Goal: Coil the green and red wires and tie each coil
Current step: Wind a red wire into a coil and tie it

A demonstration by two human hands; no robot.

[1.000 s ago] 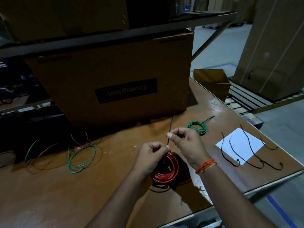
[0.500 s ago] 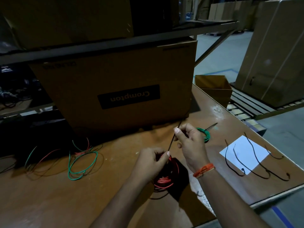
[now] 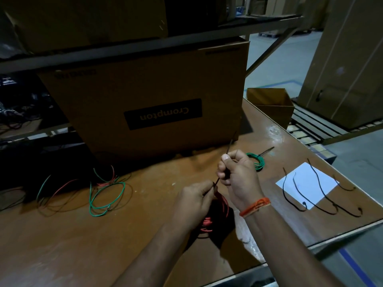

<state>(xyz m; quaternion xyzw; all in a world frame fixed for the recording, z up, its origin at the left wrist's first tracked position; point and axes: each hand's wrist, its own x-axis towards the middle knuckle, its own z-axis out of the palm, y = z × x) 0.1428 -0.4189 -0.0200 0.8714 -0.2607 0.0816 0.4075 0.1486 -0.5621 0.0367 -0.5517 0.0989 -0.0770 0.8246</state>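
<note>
Here both hands grip: left hand (image 3: 195, 200) the red coil (image 3: 219, 210), right hand (image 3: 238, 175) the black tie (image 3: 229, 148), near the table edge (image 3: 344, 235).

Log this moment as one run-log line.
step: tying red coil | left hand: grips coil | right hand: pulls black tie | green coil: tied, on table

A red coiled wire (image 3: 209, 221) and a small green wire coil (image 3: 258, 162) lie on the brown wooden bench (image 3: 83, 241). Thin black tie strands (image 3: 323, 191) cross a plain white paper sheet (image 3: 306, 184). The brown cardboard box (image 3: 145, 96) bears a black label with gold lettering.
</note>
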